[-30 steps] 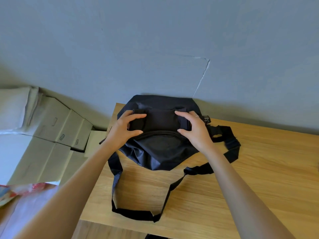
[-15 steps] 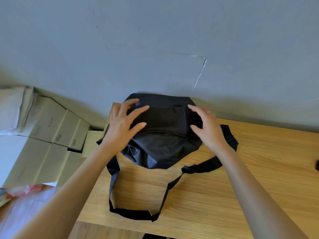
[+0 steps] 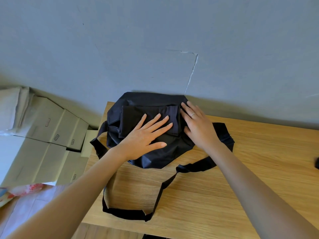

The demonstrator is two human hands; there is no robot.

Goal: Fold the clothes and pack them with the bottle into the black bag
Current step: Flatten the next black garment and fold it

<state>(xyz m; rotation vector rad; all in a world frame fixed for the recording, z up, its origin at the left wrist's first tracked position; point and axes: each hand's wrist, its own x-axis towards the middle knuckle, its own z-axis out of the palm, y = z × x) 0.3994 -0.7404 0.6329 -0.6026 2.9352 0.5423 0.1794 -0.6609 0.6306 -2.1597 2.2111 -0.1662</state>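
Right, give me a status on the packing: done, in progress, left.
Done: a folded dark garment lies on the black bag. In progress: left hand presses flat on the garment, right hand at its right edge. Left: no bottle is visible; whether the bag is closed can't be told.

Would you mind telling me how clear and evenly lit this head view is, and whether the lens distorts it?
Head view: soft, even daylight, no glare; wide-angle bending curves the table edge. The hands are sharp, but the dark folded clothes barely separate from the black bag; a dark object at the right edge is cut off.
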